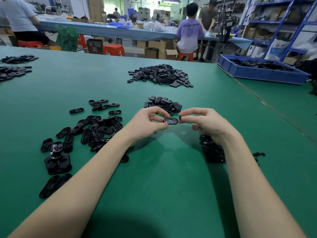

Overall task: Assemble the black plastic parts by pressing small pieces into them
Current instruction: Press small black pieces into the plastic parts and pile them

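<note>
my left grip (149,123) pinches a black plate (170,121) above the table (171,177); right grip (205,123) pinches a small piece (180,118) at its edge.

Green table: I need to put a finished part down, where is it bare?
Bare: the near green table between the forearms, and the strip between the left pile and the far pile. Crowded: beside the right hand, over small pieces.

Factory assembly floor.
Heaps of black oval plastic parts (160,75) cover a green-topped worktable (154,186); upper right, blue metal storage shelves (277,19).
</note>
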Available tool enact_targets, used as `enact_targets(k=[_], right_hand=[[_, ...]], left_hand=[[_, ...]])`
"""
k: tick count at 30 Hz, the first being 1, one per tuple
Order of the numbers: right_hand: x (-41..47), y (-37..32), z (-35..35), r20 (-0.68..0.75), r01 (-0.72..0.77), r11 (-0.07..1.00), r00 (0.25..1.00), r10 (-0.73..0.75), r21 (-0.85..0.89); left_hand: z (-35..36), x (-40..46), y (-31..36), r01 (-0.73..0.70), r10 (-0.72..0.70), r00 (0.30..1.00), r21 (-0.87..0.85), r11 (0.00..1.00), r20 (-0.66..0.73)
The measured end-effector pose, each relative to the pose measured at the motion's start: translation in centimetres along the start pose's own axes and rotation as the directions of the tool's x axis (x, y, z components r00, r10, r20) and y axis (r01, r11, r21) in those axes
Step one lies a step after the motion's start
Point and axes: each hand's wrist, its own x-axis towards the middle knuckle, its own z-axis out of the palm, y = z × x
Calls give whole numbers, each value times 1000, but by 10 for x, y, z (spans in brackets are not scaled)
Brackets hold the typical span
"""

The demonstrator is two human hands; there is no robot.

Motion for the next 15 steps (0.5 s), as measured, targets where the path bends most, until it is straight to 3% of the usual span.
enact_targets(k=[10,15], right_hand=[[2,-2,8,42,-58,996,998,56,62],[5,-2,12,-5,-74,993,997,74,87]], left_hand=[[0,0,2,-14,14,1000,-7,1000,6],[0,0,2,-17,17,1000,6,1000,-1]])
